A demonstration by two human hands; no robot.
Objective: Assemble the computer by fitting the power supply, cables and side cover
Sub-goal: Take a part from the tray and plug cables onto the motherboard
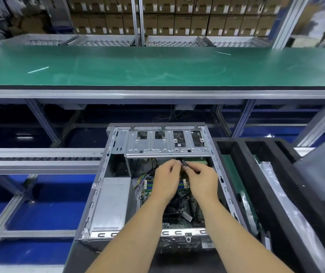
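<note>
PSU (111, 201) sits in the case (106, 166) near-left corner. Cabling underway: right hand (202, 181) pinches a dark cable connector (184, 164) near the drive cage (167, 143); left hand (166, 180) curled beside it, grip unclear. Side cover not fitted.

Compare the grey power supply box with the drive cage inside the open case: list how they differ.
The power supply is a plain, closed grey box at the case's near left; the drive cage is a shiny bracket across the far end. The power supply's top is smooth, while the drive cage has stamped ribs and four cut-out windows. The power supply sits low; the drive cage bridges over the space where both hands work. Both are metal, mounted inside the case.
</note>
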